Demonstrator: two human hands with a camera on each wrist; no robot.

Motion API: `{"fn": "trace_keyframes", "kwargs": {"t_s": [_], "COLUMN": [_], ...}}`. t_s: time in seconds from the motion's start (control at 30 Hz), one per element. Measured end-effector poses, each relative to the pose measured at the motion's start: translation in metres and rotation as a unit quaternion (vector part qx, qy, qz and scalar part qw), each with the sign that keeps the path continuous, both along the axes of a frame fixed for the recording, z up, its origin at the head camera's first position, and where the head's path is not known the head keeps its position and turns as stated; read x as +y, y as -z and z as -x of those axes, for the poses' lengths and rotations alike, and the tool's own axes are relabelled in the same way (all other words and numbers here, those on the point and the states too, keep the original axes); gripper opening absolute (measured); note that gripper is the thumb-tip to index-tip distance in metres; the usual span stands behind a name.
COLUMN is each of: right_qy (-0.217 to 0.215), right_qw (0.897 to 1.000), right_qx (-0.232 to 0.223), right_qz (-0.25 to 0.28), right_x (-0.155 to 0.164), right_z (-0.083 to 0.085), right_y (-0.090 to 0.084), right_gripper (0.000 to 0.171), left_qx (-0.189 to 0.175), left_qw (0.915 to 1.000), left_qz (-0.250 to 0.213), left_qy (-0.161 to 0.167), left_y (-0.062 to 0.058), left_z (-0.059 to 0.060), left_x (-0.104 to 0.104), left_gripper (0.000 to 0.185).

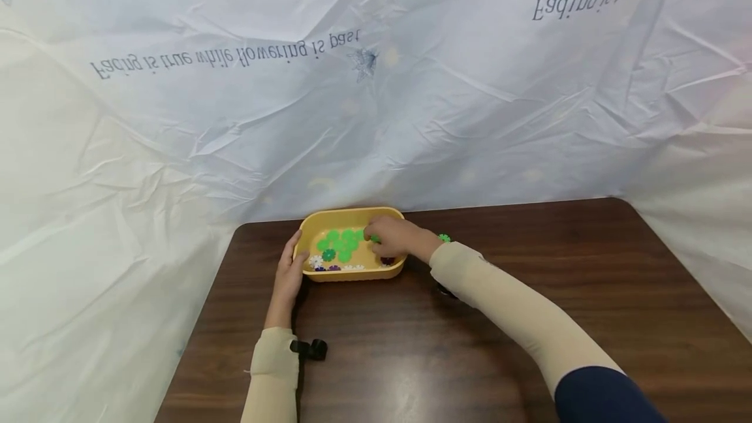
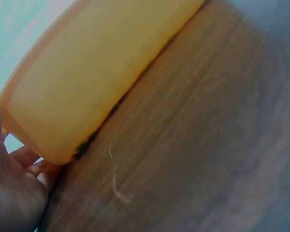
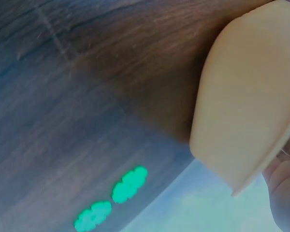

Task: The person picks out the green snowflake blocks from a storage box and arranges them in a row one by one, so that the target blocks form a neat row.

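A yellow plastic basin [image 1: 352, 274] stands at the table's far edge. Inside lie several bright green snowflake-shaped plastic discs [image 1: 342, 241], a darker green disc [image 1: 329, 254], and white discs [image 1: 316, 262] and purple ones along the near side. My left hand [image 1: 289, 271] grips the basin's left end, thumb over the rim and fingers around the outside. My right hand [image 1: 392, 235] reaches over the right end into the basin, fingers curled down, with a green disc [image 1: 375, 238] between thumb and fingertips. The basin wall [image 3: 246, 96] hides most of this hand in the right wrist view.
Two green discs [image 3: 130, 184] lie on the dark wooden table [image 1: 529, 292] to the right of the basin, partly behind my right forearm in the head view. A pale printed sheet [image 1: 329, 116] hangs behind the table and along its sides.
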State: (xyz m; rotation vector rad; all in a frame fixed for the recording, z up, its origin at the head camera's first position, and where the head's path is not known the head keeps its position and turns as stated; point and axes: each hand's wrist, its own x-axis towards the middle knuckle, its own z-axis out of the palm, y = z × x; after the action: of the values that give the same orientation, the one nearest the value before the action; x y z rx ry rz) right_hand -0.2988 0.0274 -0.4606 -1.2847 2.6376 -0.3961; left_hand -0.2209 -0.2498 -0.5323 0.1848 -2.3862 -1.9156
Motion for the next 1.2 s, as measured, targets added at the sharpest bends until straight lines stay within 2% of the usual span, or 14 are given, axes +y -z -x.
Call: {"fn": "trace_keyframes", "kwargs": {"t_s": [0.07,0.27,0.3,0.83,1.2], "right_qy": [-0.003,-0.015,-0.015,-0.028,-0.01], "right_qw": [1.0,1.0,1.0,0.999,0.999], "right_qx": [0.002,0.013,0.013,0.027,0.035], "right_qz": [-0.003,-0.001,-0.001,-0.024,-0.022], "right_x": [0.001,0.008,0.009,0.029,0.049], "right_z": [0.0,0.002,0.003,0.0,0.001], "right_y": [-0.004,-0.015,-0.017,-0.036,-0.039], "right_gripper": [0.029,0.03,0.03,0.033,0.03], "left_qx": [-0.006,-0.022,-0.019,-0.015,-0.019], "left_qw": [0.9999,0.9993,0.9994,0.9991,0.9988], "left_qz": [-0.007,-0.016,-0.014,-0.016,-0.02], "left_qy": [0.005,0.024,0.024,0.036,0.04], "left_y": [-0.004,-0.031,-0.033,-0.034,-0.035], "left_z": [0.0,-0.006,-0.006,0.002,0.006], "left_x": [-0.001,0.004,0.005,0.002,0.001], "left_gripper": [0.052,0.055,0.055,0.055,0.055]}}
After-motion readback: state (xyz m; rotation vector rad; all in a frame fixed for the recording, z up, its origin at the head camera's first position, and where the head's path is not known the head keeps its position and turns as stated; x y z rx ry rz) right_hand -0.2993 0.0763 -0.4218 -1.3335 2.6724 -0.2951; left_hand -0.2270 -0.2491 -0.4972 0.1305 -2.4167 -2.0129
